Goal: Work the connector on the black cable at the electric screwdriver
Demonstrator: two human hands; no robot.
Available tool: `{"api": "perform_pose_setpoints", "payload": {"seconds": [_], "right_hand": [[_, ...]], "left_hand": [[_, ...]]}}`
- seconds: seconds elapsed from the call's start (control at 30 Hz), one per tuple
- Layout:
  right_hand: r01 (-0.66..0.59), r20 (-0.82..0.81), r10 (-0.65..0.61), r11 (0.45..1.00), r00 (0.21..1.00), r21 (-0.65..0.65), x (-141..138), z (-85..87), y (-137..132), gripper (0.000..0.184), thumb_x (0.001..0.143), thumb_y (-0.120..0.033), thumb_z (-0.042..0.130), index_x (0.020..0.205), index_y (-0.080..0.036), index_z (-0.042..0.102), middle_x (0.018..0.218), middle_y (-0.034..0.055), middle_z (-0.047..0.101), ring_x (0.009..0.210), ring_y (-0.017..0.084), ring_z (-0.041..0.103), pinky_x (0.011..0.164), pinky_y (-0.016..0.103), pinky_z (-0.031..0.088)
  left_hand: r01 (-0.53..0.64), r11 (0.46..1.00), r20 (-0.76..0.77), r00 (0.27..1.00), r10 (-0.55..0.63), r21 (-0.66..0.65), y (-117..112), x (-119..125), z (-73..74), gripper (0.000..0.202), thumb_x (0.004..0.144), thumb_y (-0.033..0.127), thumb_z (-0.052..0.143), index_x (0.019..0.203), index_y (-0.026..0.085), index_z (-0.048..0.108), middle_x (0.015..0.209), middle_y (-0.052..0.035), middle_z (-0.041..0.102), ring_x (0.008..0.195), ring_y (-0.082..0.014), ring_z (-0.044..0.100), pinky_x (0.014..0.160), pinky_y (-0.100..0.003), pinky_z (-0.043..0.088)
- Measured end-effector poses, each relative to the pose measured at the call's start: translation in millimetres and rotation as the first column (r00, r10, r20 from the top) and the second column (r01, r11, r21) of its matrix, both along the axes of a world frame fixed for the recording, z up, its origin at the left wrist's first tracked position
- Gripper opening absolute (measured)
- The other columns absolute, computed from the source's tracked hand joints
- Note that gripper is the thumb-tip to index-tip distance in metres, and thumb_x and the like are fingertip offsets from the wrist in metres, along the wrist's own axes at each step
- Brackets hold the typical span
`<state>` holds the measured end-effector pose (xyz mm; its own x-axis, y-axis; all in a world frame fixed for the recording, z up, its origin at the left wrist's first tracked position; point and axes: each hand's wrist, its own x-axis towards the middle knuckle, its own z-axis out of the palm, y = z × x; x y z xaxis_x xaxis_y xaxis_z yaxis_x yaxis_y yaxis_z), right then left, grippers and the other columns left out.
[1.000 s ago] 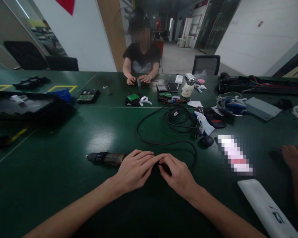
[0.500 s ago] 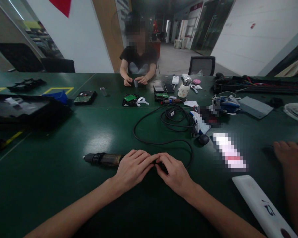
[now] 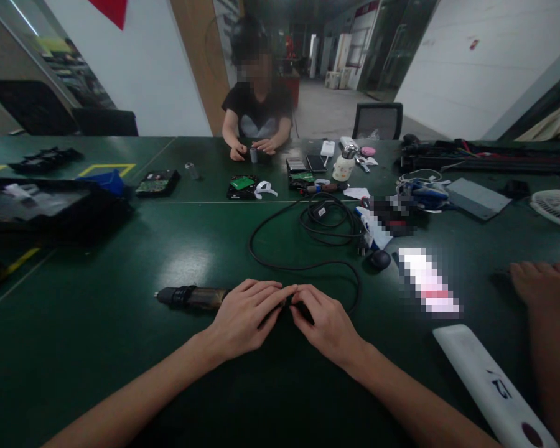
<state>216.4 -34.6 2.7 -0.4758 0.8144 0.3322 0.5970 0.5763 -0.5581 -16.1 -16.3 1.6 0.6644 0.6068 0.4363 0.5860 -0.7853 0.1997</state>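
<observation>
An electric screwdriver [image 3: 193,297] lies on its side on the green table, its bit pointing left. My left hand [image 3: 245,318] is wrapped over its rear end, hiding that part. Close against it, the fingers of my right hand [image 3: 327,323] pinch the dark end of a black cable [image 3: 303,269] at the screwdriver's tail. The fingertips of both hands meet there, so I cannot see whether the cable end is seated. From my right hand the cable loops round to a coil [image 3: 329,214] farther up the table.
Across the table a person [image 3: 257,118] handles a grey cylinder [image 3: 254,155]. Another person's arm [image 3: 548,298] rests at the right, near a white elongated case [image 3: 490,379]. A black tray [image 3: 51,208] stands left; circuit-board units [image 3: 242,185] and a bottle [image 3: 344,167] stand farther back.
My left thumb and fingers have parted slightly, showing more of the dark piece between the hands. Otherwise both hands keep their places; the view has shifted a little.
</observation>
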Motion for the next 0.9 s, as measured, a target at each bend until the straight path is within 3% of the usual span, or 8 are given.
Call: {"api": "perform_pose_setpoints", "payload": {"seconds": [0.13,0.3,0.47,0.6,0.77,0.9], "right_hand": [[-0.002,-0.002,0.002,1.000,1.000,-0.012,0.6,-0.6,0.1,0.014,0.098,-0.014,0.058,0.108,-0.024,0.056,0.115,0.0073,0.068,0.102,0.023,0.071,0.087,0.038,0.062],[0.003,-0.003,-0.003,0.999,1.000,-0.032,0.8,1.4,0.3,0.014,0.098,-0.014,0.057,0.109,-0.023,0.055,0.115,0.0077,0.067,0.101,0.023,0.070,0.086,0.037,0.062],[0.003,0.000,-0.003,0.999,1.000,-0.042,0.7,2.8,0.2,0.014,0.097,-0.014,0.057,0.107,-0.024,0.056,0.114,0.0074,0.067,0.099,0.023,0.071,0.083,0.036,0.062],[-0.009,-0.013,0.009,0.999,1.000,-0.044,0.7,3.7,0.3,0.014,0.097,-0.013,0.057,0.106,-0.024,0.055,0.115,0.0073,0.068,0.102,0.023,0.071,0.085,0.035,0.062],[-0.008,-0.022,0.006,0.998,1.000,-0.059,0.2,4.1,0.6,0.013,0.098,-0.013,0.057,0.106,-0.024,0.056,0.117,0.0069,0.067,0.104,0.022,0.071,0.085,0.034,0.062],[-0.006,-0.024,0.004,0.997,1.000,-0.072,0.4,0.7,0.8,0.013,0.099,-0.013,0.058,0.105,-0.023,0.056,0.118,0.0072,0.067,0.107,0.023,0.070,0.089,0.036,0.061]], "left_hand": [[-0.074,0.996,-0.013,0.997,0.075,0.041,-0.1,1.2,0.7,0.051,0.103,0.029,0.057,0.153,0.024,0.048,0.116,-0.0068,0.074,0.102,-0.0218,0.070,0.085,-0.037,0.053],[0.035,0.999,0.002,0.999,-0.035,-0.008,0.4,-0.1,3.1,0.056,0.103,0.025,0.054,0.157,0.022,0.042,0.130,-0.0083,0.070,0.121,-0.0217,0.066,0.096,-0.039,0.052],[-0.050,0.999,-0.017,0.999,0.050,0.007,1.3,-0.7,-0.1,0.056,0.104,0.029,0.056,0.157,0.025,0.042,0.122,-0.0063,0.072,0.107,-0.0221,0.069,0.087,-0.039,0.052],[0.020,0.999,0.000,1.000,-0.020,-0.030,1.2,-1.0,0.2,0.057,0.103,0.025,0.054,0.158,0.024,0.040,0.132,-0.0075,0.069,0.121,-0.0217,0.066,0.097,-0.039,0.051],[-0.051,0.999,0.017,0.999,0.051,0.000,-0.3,0.0,-1.5,0.050,0.104,0.026,0.054,0.153,0.025,0.047,0.120,-0.0062,0.073,0.106,-0.0208,0.070,0.090,-0.038,0.052],[0.009,1.000,0.006,1.000,-0.009,-0.009,-0.2,0.2,-1.5,0.055,0.103,0.024,0.054,0.157,0.023,0.042,0.125,-0.0061,0.072,0.117,-0.0209,0.067,0.097,-0.039,0.050]]}}
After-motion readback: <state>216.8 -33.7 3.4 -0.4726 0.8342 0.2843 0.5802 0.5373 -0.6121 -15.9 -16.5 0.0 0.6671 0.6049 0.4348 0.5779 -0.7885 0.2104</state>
